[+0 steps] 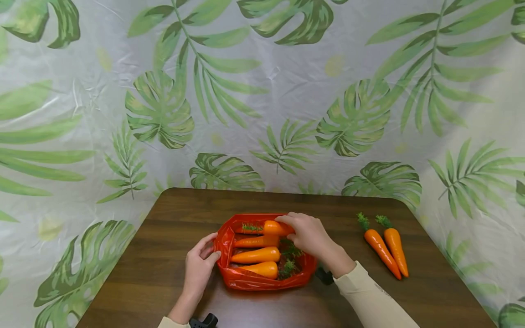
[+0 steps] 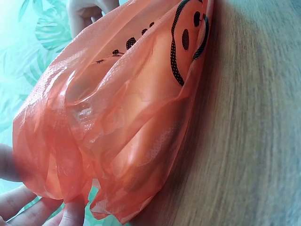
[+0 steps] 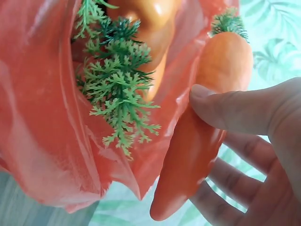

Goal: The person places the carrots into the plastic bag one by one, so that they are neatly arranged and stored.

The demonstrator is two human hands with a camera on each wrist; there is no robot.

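Note:
A red translucent plastic bag (image 1: 266,284) lies on the table with its mouth held wide, and black printing shows on its side in the left wrist view. Fingers and thumb of my left hand (image 1: 199,264) pinch the bag's left rim. My right hand (image 1: 308,233) grips an orange toy carrot (image 3: 188,155) between thumb and fingers, over the far side of the bag's mouth; its green top points left. Three more carrots (image 1: 256,255) lie side by side inside the bag, and green leafy tops (image 3: 120,89) show at the bag's right side.
Two carrots (image 1: 383,253) with green tops lie together on the right of the dark wooden table (image 1: 164,255). Behind the table hangs a leaf-patterned curtain (image 1: 287,91). Black straps (image 1: 203,320) sit at the wrists.

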